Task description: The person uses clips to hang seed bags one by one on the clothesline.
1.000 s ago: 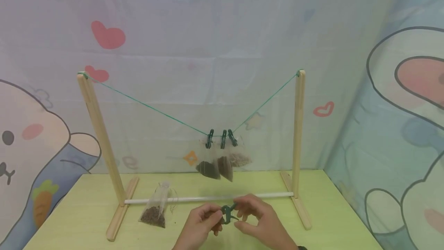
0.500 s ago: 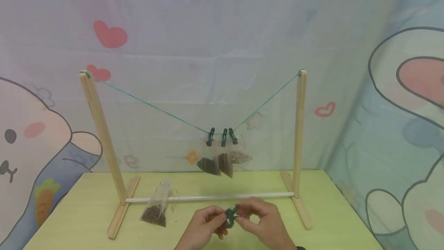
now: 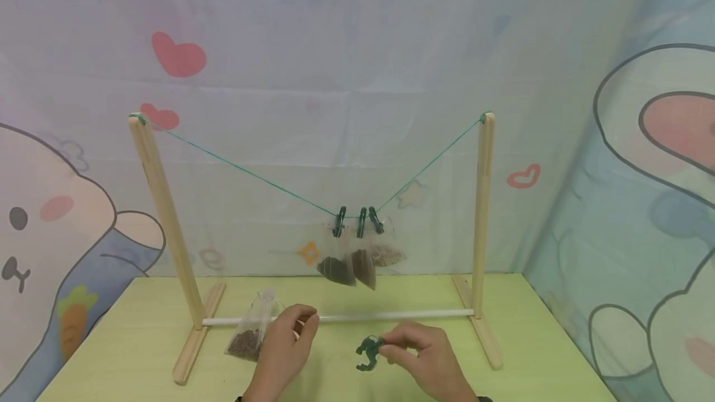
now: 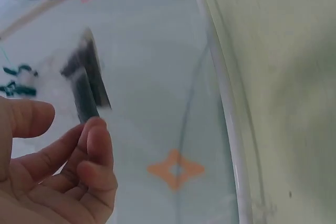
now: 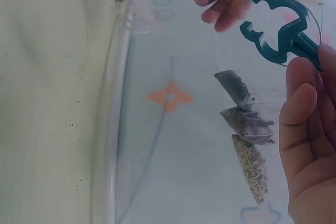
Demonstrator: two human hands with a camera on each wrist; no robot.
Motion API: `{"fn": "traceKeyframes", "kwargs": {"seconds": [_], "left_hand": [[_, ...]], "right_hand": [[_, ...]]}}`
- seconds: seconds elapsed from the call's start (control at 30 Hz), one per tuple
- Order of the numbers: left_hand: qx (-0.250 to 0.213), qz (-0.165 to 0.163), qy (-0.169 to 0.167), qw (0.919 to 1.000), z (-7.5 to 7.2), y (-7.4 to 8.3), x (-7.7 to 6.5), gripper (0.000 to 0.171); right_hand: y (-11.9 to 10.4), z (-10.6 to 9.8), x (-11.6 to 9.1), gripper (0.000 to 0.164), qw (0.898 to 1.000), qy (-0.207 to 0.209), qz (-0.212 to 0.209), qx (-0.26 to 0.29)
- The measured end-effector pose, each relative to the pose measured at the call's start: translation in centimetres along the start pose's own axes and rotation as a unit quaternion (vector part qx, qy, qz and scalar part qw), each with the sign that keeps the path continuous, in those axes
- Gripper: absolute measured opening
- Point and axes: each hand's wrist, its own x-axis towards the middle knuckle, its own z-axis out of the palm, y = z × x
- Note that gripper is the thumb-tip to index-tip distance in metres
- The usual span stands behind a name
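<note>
My right hand (image 3: 427, 355) pinches a dark green plant clip (image 3: 368, 352) by its handles, over the table at the front middle. In the right wrist view the clip (image 5: 283, 30) has its curved jaws spread apart. My left hand (image 3: 287, 343) holds nothing, its fingers loosely bent. It overlaps the right side of a sheer drawstring bag (image 3: 246, 343) with dark brown bits inside, which lies on the table at the left. In the left wrist view my left hand (image 4: 63, 177) shows an empty space between thumb and fingers.
A green string (image 3: 240, 170) sags between two wooden posts (image 3: 162, 216). Several small sheer bags (image 3: 337, 270) hang from it by green clips (image 3: 362, 222). A white rod (image 3: 391, 316) joins the stand's feet low over the table (image 3: 536, 340).
My left hand has let go of the green clip and moved left to the bag on the table. My right hand keeps the clip, whose jaws now stand wide.
</note>
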Motion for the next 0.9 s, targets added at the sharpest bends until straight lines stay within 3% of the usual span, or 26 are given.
{"fn": "traceKeyframes", "kwargs": {"seconds": [0.17, 0.33, 0.6, 0.9], "left_hand": [[0.079, -0.006, 0.078, 0.9938, -1.7, -1.8, 0.6, 0.020], [0.121, -0.024, 0.113, 0.9860, -3.3, -3.9, 0.8, 0.030], [0.144, -0.081, 0.065, 0.9841, -4.4, -6.5, 1.3, 0.046], [0.151, -0.092, 0.011, 0.9842, -4.5, -8.5, 1.5, 0.049]], "right_hand": [[0.0, 0.0, -0.1, 0.015, 1.000, 0.004, 0.011, -0.005], [0.0, 0.0, 0.0, 0.016, 1.000, 0.010, 0.008, -0.020], [-0.2, 0.1, -0.1, 0.013, 0.998, 0.026, 0.024, -0.045], [0.0, 0.2, 0.0, 0.010, 0.997, 0.018, 0.053, -0.044]]}}
